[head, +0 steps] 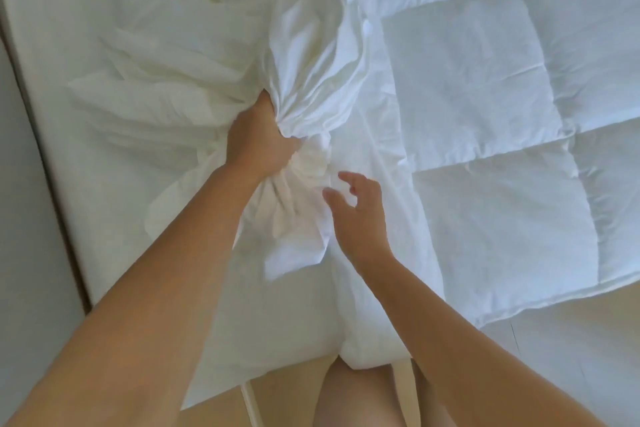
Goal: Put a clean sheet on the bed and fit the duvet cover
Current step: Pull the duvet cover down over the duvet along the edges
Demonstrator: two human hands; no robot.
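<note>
Bunching the duvet cover (194, 104) in your clenched left grip (259, 144) while your right grip (360, 218) hovers spread and empty, you risk twisting it round the duvet (485, 80).

Bare left forearm (166, 270), right forearm (450, 315)

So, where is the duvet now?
Head view: the duvet lies on the right of the bed, beside the bunched cover that the left hand grips.
</note>
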